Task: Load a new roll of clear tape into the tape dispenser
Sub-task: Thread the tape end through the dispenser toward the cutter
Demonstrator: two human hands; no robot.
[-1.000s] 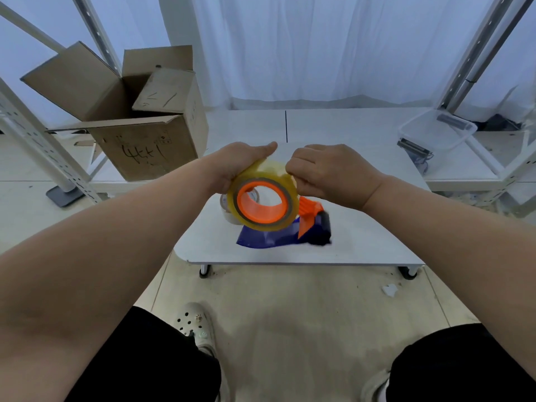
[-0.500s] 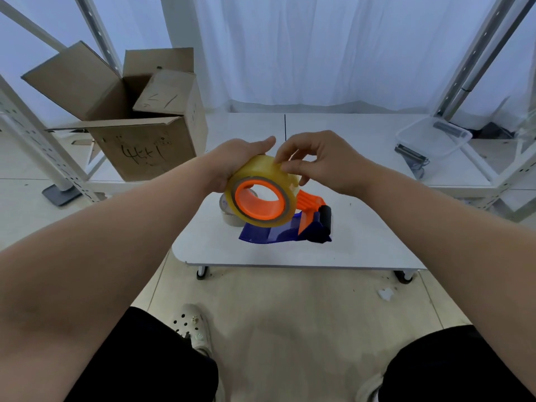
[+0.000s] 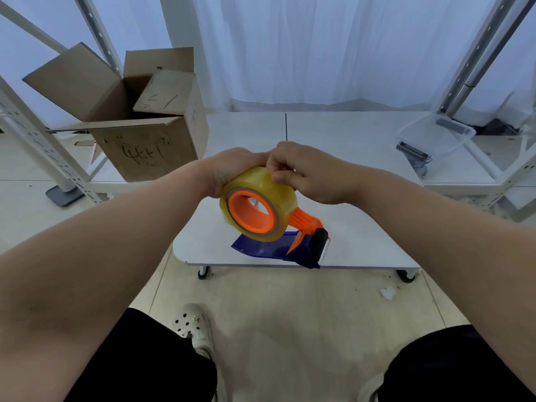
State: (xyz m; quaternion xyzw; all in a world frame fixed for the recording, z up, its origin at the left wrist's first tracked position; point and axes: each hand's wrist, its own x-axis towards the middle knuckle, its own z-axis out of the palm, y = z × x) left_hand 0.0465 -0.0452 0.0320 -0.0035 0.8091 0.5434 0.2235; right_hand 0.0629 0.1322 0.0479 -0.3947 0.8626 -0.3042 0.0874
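Observation:
A yellowish clear tape roll (image 3: 265, 188) sits on the orange hub (image 3: 251, 211) of a blue and orange tape dispenser (image 3: 301, 245), held above the low white table (image 3: 362, 242). My left hand (image 3: 232, 169) grips the back of the roll from the left. My right hand (image 3: 307, 172) rests on the roll's top right, its fingertips pinched against the tape surface. The dispenser's black roller and toothed blade point to the lower right. Its handle is hidden behind the roll and my hands.
An open cardboard box (image 3: 139, 123) stands at the back left beside a white perforated rack post (image 3: 43, 146). A clear plastic bin (image 3: 435, 133) sits at the back right. My shoe (image 3: 194, 326) and knees are below the table's front edge.
The roll and dispenser have tilted and shifted slightly right. My right hand's fingers curled down from an open pinch onto the roll's top. The other roll behind is now hidden.

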